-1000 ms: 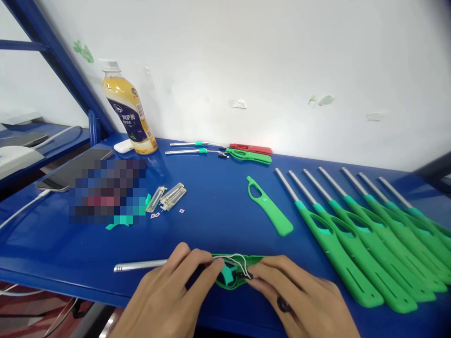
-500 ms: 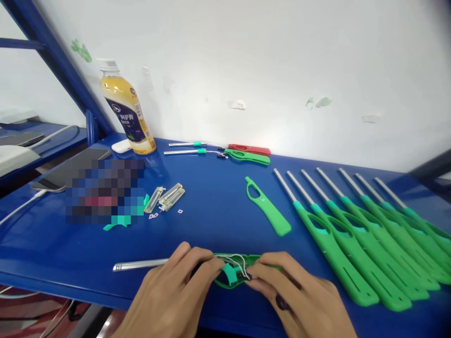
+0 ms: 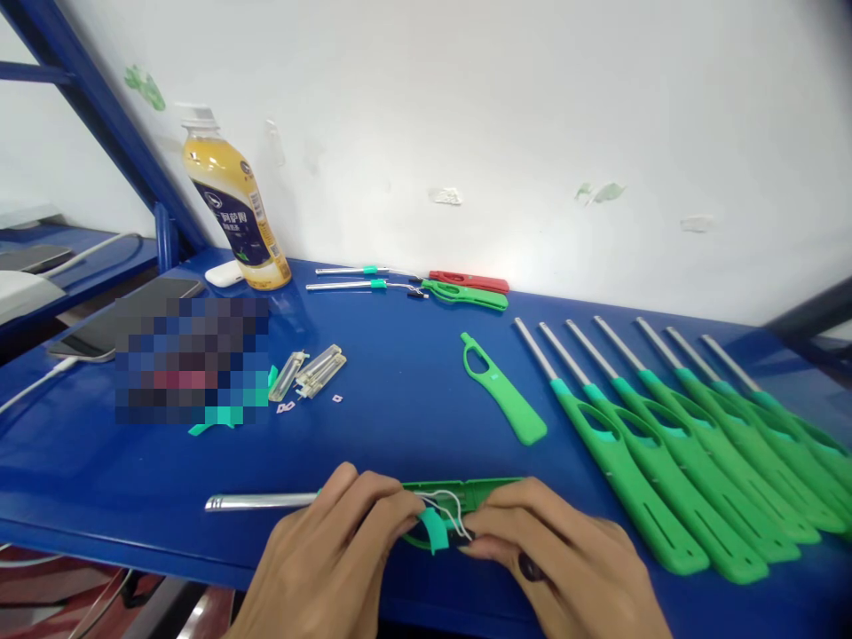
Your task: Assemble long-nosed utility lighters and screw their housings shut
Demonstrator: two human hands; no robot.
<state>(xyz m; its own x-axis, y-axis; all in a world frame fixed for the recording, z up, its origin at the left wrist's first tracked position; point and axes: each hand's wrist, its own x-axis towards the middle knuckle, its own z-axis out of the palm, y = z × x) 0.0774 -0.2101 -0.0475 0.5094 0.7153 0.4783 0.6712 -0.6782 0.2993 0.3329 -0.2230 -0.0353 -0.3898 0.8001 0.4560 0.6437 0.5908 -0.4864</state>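
Note:
An opened long-nosed lighter, its green half shell facing up, lies at the table's front edge between my hands. Its silver tube points left. White wires loop out of the shell. My left hand is closed on a teal trigger, pinched between thumb and fingers at the shell's middle. Over the right part of the shell, my right hand is closed on a small black part at the wire ends, mostly hidden by the fingers. A loose green cover half rests beyond.
Several assembled green lighters lie in a row at right. Clear fuel tanks and teal pieces are at left. Two open lighter assemblies lie by the wall. A drink bottle and a phone stand back left.
The teal trigger has shifted slightly toward me, its lower end now past the shell's near edge. Both hands keep nearly the same place. The whole view has shifted a little.

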